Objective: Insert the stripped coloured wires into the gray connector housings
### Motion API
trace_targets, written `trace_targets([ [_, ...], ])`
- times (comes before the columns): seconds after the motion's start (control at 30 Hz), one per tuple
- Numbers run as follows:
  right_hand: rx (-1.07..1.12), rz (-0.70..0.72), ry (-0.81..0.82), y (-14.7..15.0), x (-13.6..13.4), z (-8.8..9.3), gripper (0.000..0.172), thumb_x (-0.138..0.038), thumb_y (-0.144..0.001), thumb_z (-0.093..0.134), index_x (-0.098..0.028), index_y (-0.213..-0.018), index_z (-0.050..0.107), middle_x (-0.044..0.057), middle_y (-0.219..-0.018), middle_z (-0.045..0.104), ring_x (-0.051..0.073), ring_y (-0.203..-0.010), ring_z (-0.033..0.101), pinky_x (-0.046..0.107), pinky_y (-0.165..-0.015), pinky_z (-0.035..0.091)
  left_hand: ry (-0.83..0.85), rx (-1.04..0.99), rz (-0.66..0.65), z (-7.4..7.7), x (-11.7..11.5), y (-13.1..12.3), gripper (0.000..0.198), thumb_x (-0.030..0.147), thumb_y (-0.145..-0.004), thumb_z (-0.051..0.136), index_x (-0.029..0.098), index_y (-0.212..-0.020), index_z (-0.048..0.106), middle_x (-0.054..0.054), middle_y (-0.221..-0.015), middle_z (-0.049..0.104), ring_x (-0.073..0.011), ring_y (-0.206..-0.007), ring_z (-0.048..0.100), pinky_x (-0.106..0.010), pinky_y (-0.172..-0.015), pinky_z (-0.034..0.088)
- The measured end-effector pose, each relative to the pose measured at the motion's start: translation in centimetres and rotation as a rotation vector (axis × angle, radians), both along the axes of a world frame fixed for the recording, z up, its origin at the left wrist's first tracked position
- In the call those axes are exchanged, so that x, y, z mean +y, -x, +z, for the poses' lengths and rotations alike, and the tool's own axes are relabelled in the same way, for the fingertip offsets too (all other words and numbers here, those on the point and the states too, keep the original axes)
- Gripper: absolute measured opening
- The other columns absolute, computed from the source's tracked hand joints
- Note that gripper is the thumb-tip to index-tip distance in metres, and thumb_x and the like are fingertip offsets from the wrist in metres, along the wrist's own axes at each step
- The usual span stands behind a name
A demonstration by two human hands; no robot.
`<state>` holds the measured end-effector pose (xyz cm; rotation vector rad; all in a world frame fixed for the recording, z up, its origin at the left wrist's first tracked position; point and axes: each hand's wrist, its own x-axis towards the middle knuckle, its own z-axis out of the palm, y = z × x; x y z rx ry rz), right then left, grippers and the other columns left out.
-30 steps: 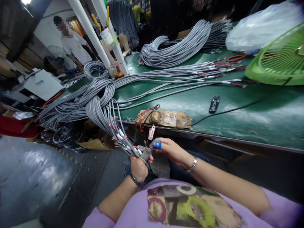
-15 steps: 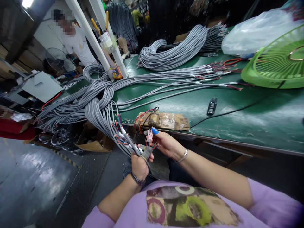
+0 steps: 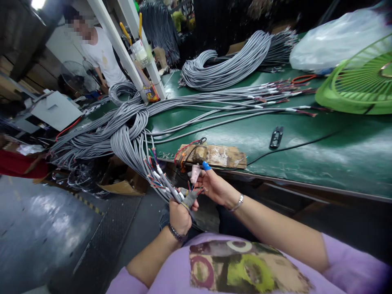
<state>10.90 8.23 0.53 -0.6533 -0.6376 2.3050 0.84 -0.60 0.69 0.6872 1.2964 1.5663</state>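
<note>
My left hand is closed around the end of a grey cable, with a grey covering on its thumb or finger. Thin coloured wires fan out from the cable end just above that covering. Close by on the right, my right hand has its thumb, blue-wrapped at the tip, raised apart from a finger with a pinkish wrap. No object shows between them, and its lower fingers are near the wire ends. Other grey cables with white bands and stripped coloured ends hang beside my left hand.
A wooden block with red and black leads lies at the edge of the green bench. Behind are a black cutter-like tool, coiled grey cables and a green fan. A person stands far left.
My right thumb has lifted away from the pink-wrapped finger, widening the gap. My left hand keeps its hold on the cable. The view has shifted slightly.
</note>
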Motion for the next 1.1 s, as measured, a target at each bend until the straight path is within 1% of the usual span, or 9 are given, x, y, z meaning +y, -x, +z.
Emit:
trace_targets([
  [0.07,-0.004,0.017,-0.017,-0.1,0.1,0.2,0.045,-0.061,-0.078,0.052,-0.016,-0.077,0.062,0.003,-0.066,0.061,0.013,-0.058,0.054,0.025,-0.054,0.044,-0.006,-0.002,-0.004,0.0,-0.3,0.1,0.030,0.036,-0.063,0.074,0.015,-0.058,0.053,0.003,-0.046,0.055,-0.0067,-0.040,0.047,-0.017,-0.039,0.035],
  [0.17,0.020,-0.005,-0.084,-0.1,0.2,0.3,0.034,-0.049,-0.075,0.064,-0.016,-0.076,0.063,0.000,-0.063,0.057,0.010,-0.057,0.051,0.023,-0.055,0.043,-0.016,-0.019,0.019,0.1,-0.6,0.4,0.028,0.034,-0.065,0.073,0.015,-0.059,0.054,0.003,-0.047,0.056,-0.0065,-0.040,0.047,-0.017,-0.040,0.035],
  [0.23,0.034,-0.023,-0.100,0.0,0.2,0.2,0.030,-0.045,-0.074,0.067,-0.015,-0.078,0.065,-0.001,-0.062,0.056,0.009,-0.056,0.049,0.022,-0.055,0.042,-0.027,-0.021,0.038,0.2,-0.5,0.4,0.028,0.035,-0.066,0.072,0.015,-0.058,0.054,0.003,-0.047,0.056,-0.0065,-0.041,0.047,-0.017,-0.040,0.035],
  [0.33,0.028,-0.060,-0.081,0.1,-0.1,0.1,0.030,-0.044,-0.075,0.066,-0.015,-0.082,0.067,0.000,-0.064,0.059,0.009,-0.057,0.050,0.022,-0.056,0.042,-0.029,-0.016,0.053,0.3,-0.1,0.3,0.029,0.037,-0.065,0.072,0.015,-0.057,0.055,0.003,-0.047,0.055,-0.0066,-0.041,0.047,-0.017,-0.040,0.034],
  [0.5,0.002,-0.095,-0.048,0.1,-0.2,0.3,0.023,-0.038,-0.078,0.062,-0.016,-0.079,0.068,0.004,-0.076,0.065,0.012,-0.067,0.056,0.023,-0.059,0.043,-0.001,-0.004,0.071,0.2,0.5,0.0,0.030,0.039,-0.062,0.073,0.015,-0.057,0.056,0.002,-0.047,0.055,-0.0067,-0.040,0.047,-0.017,-0.039,0.034],
  [0.63,-0.051,-0.080,-0.046,0.0,-0.2,0.6,0.027,-0.043,-0.079,0.059,-0.017,-0.078,0.066,0.004,-0.072,0.065,0.014,-0.065,0.056,0.024,-0.057,0.044,0.033,-0.007,0.082,0.2,0.6,-0.1,0.030,0.041,-0.060,0.072,0.015,-0.059,0.056,0.002,-0.047,0.055,-0.0073,-0.041,0.048,-0.018,-0.040,0.034],
  [0.8,-0.088,-0.089,-0.080,0.0,-0.2,0.7,0.036,-0.052,-0.070,0.068,-0.016,-0.072,0.063,0.000,-0.061,0.059,0.010,-0.056,0.050,0.023,-0.055,0.041,0.034,-0.006,0.079,0.3,0.6,-0.1,0.030,0.040,-0.062,0.072,0.015,-0.059,0.055,0.002,-0.046,0.055,-0.0074,-0.041,0.047,-0.018,-0.040,0.034],
  [1.03,-0.044,-0.155,-0.034,0.1,0.0,-0.1,0.030,-0.044,-0.065,0.075,-0.018,-0.077,0.068,0.002,-0.073,0.065,0.014,-0.071,0.058,0.027,-0.068,0.045,0.050,0.041,0.046,0.4,0.6,-0.4,0.031,0.038,-0.064,0.071,0.015,-0.054,0.054,0.002,-0.046,0.053,-0.0072,-0.041,0.047,-0.018,-0.040,0.035],
  [1.1,-0.050,-0.164,-0.031,0.2,0.0,-0.1,0.029,-0.043,-0.064,0.075,-0.018,-0.077,0.068,0.003,-0.074,0.066,0.015,-0.072,0.058,0.028,-0.068,0.045,0.060,0.050,0.044,0.3,0.6,-0.5,0.030,0.038,-0.064,0.071,0.015,-0.054,0.055,0.001,-0.045,0.054,-0.0072,-0.040,0.047,-0.018,-0.040,0.035],
])
